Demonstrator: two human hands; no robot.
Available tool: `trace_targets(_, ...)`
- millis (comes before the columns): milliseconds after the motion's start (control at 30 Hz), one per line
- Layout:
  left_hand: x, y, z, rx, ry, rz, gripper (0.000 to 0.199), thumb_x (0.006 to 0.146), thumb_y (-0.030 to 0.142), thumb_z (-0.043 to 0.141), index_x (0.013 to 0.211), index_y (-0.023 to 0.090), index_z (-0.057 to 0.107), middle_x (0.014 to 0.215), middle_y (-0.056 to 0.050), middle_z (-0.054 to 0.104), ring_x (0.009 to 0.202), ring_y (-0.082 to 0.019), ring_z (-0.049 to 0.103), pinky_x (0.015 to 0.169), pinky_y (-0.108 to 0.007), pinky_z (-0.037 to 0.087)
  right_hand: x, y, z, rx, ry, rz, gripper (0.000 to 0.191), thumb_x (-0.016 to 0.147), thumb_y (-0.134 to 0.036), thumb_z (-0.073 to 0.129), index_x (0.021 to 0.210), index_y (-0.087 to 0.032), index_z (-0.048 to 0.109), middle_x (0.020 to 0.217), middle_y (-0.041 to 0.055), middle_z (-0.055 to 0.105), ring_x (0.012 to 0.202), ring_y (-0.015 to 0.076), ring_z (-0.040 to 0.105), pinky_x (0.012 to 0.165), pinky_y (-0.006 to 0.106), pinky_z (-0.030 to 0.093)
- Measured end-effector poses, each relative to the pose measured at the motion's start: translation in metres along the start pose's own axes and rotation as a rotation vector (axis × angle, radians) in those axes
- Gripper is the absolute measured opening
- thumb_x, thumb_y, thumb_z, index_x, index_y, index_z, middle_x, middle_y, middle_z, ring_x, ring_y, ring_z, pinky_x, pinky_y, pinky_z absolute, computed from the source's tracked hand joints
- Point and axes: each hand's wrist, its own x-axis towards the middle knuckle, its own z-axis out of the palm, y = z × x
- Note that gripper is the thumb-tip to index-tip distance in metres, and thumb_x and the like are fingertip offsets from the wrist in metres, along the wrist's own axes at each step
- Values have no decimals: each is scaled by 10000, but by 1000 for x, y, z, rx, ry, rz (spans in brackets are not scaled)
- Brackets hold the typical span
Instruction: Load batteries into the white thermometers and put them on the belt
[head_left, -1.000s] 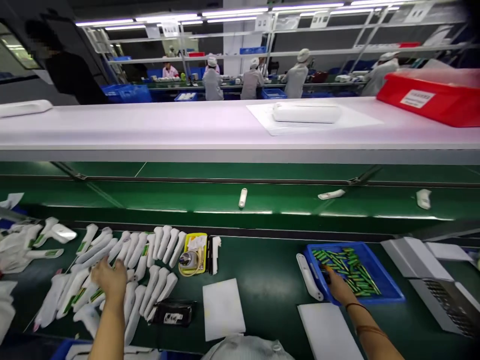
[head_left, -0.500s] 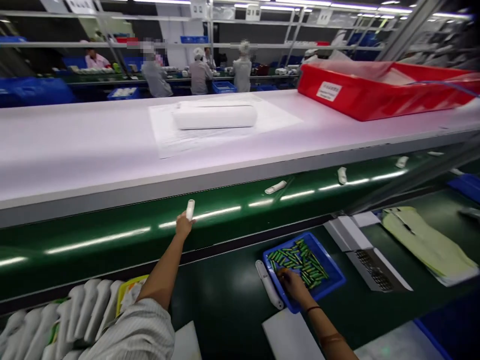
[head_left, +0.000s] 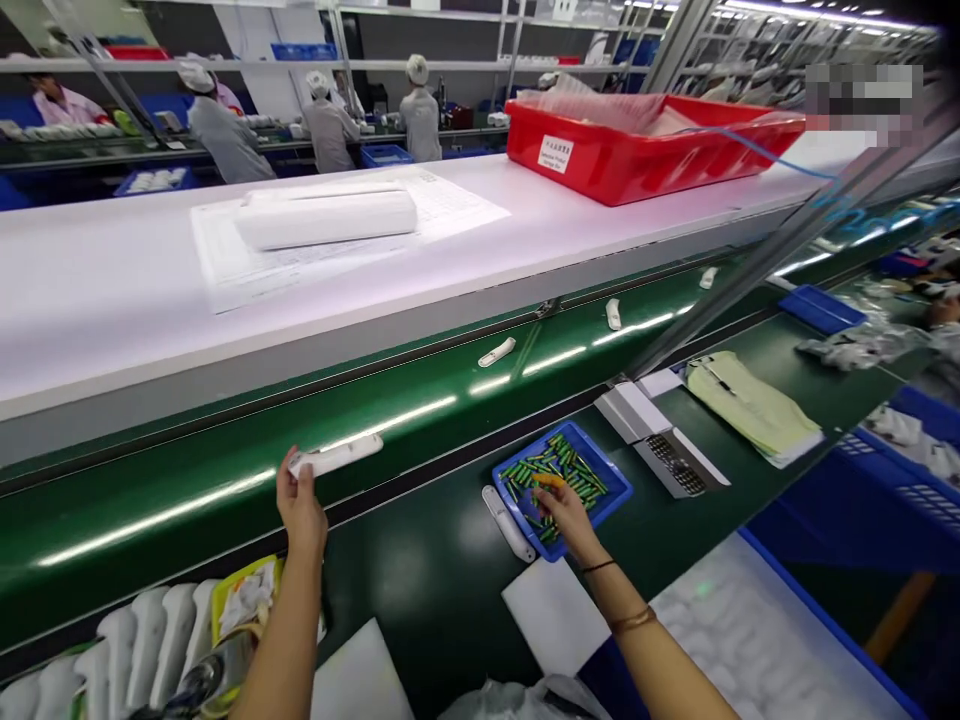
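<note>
My left hand (head_left: 301,505) is closed on the near end of a long white plastic casing (head_left: 341,455), which lies along the green conveyor belt (head_left: 420,432). My right hand (head_left: 568,515) is over a blue tray (head_left: 619,488) of small green batteries (head_left: 581,468). Its fingers are bent together, with something orange (head_left: 550,480) at the fingertips, perhaps a finger cover; what they pinch is too small to make out. Against the tray's left side rests another white casing (head_left: 508,523). A white pad (head_left: 556,618) is just below the tray.
Several white casings (head_left: 155,640) stand in a row at lower left, beside a yellow bin (head_left: 223,600). Farther along the belt lie smaller white parts (head_left: 497,352). A red bin (head_left: 600,180) sits on the shelf. A metal post (head_left: 720,270) crosses the belt. Co-workers (head_left: 420,120) are across.
My left hand has moved left and down, and the casing, earlier upright, now lies lengthwise. My right hand remains over the tray, with its orange tip more visible. The view has turned right.
</note>
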Motion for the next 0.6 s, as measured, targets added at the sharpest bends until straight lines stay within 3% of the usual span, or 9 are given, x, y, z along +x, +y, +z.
trace_targets(67,-37,24,-15,-262,3,-4,490,940,492,230,1336,240,372,949,-36,564,895,-124,580,847,-253,491,-16,-26,8,61,-55,-39,463,665,-518,609,925,-137,559,643,-3,526,465,102,417,471,259,353)
trace_targets(167,-86,65,-30,-925,-155,-172,395,876,547,447,1132,260,537,753,12,476,595,-69,481,553,-144,463,-55,-66,34,125,-168,-105,413,750,-506,575,977,-161,594,758,29,582,562,119,474,536,265,398)
trace_targets(233,-113,91,-35,-1128,-229,-240,315,864,479,524,1061,238,574,739,11,455,537,-55,424,454,-118,403,-92,-93,55,152,-285,-205,355,794,-466,563,1007,-186,604,828,36,601,677,140,530,615,269,434)
trace_targets(333,-145,120,-42,-1205,-250,-274,265,890,429,496,1027,221,588,741,2,448,525,-60,406,414,-118,387,-150,-125,81,110,-469,-469,237,810,-371,601,989,-214,597,824,20,603,724,145,556,638,262,441)
trace_targets(433,-168,136,-49,-1224,-270,-260,251,899,420,480,993,216,591,728,4,440,511,-58,392,396,-116,376,-193,-142,94,-118,-490,-887,89,844,-294,586,837,-206,595,669,-5,563,615,129,508,593,268,389)
trace_targets(533,-182,143,-59,-1222,-274,-225,252,894,424,491,983,208,586,730,5,442,510,-54,400,399,-116,380,-215,-144,96,-390,-450,-1256,206,934,-305,481,818,-180,597,652,13,568,572,129,439,566,288,321)
trace_targets(600,-187,145,-67,-1213,-255,-198,252,896,427,486,980,208,581,729,5,446,512,-54,407,401,-115,383,-222,-144,94,-468,-502,-1329,305,980,-346,371,906,-159,599,755,50,607,625,145,453,583,295,329)
